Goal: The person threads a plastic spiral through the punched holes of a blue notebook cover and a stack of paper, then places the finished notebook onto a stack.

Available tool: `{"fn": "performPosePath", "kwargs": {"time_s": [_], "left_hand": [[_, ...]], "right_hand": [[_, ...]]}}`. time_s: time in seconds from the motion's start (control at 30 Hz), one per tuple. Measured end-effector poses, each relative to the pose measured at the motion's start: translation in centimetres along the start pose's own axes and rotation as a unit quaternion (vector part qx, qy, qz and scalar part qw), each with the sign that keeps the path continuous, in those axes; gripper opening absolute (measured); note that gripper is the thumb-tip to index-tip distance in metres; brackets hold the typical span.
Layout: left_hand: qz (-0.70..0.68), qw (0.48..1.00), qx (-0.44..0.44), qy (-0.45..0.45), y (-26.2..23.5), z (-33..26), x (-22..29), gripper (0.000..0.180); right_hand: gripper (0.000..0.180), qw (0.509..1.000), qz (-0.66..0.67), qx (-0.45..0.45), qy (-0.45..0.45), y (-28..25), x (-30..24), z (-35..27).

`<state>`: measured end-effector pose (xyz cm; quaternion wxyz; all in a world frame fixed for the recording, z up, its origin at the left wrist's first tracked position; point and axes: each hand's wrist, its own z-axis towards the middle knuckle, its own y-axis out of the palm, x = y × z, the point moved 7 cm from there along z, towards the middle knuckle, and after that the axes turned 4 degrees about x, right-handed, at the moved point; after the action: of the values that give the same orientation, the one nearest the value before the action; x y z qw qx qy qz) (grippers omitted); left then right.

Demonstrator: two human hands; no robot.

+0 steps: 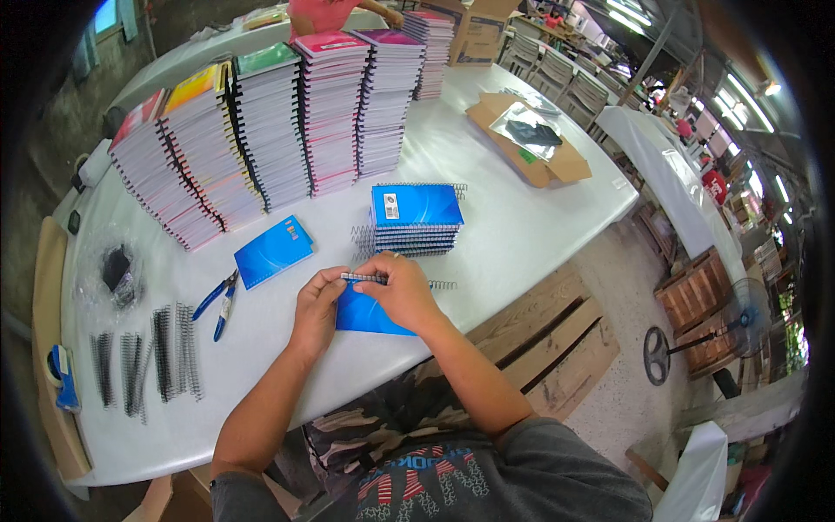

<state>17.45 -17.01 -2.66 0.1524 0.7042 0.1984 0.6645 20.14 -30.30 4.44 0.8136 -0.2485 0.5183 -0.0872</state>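
A blue-covered notebook (pixel 372 318) lies at the table's near edge, with a dark spiral coil (pixel 444 285) along its far edge, its loose end sticking out to the right. My left hand (pixel 318 303) pinches the notebook's upper left corner by the coil. The fingers of my right hand (pixel 402 294) are closed on the coil near its middle. Just beyond my hands stands a stack of blue notebooks (pixel 417 207) with coil ends poking out at the sides. A separate blue notebook (pixel 273 251) rests left of that stack, beside blue-handled pliers (pixel 223 303).
Bundles of loose black coils (pixel 163 352) lie at the left, near a plastic bag (pixel 109 277) and a tape dispenser (pixel 63 377). Tall stacks of bound books (pixel 274 130) line the far side. An opened cardboard box (pixel 531 143) sits far right; a person (pixel 323 14) stands beyond.
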Motion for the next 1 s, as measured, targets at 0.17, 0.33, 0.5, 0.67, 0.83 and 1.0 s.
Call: {"fn": "performPosePath", "kwargs": {"time_s": [0.17,0.33,0.5,0.67,0.83,1.0], "left_hand": [[-0.015,1.0,0.0,-0.002,0.6,-0.5,0.4,0.021],[-0.021,1.0,-0.005,0.004,0.8,-0.6,0.6,0.021],[0.001,0.999,-0.028,0.022,1.1,-0.8,1.1,0.019],[-0.005,1.0,-0.017,0.011,1.5,-1.1,1.2,0.018],[0.012,1.0,-0.019,0.016,1.3,-1.2,1.4,0.018],[0.01,0.999,-0.032,0.015,1.5,-1.2,1.5,0.017]], "right_hand": [[0.018,0.998,0.038,-0.022,0.046,0.0,0.4,-0.4],[0.019,0.999,0.036,0.001,0.031,-0.1,-0.1,-0.8],[0.018,0.997,0.047,-0.005,0.058,-0.1,0.4,-0.8],[0.018,0.998,0.059,0.008,0.024,-0.6,-0.3,-1.0],[0.017,0.997,0.067,0.02,0.036,-0.6,-0.5,-1.2],[0.016,0.99,0.105,0.01,0.093,-0.5,-0.1,-1.5]]}}
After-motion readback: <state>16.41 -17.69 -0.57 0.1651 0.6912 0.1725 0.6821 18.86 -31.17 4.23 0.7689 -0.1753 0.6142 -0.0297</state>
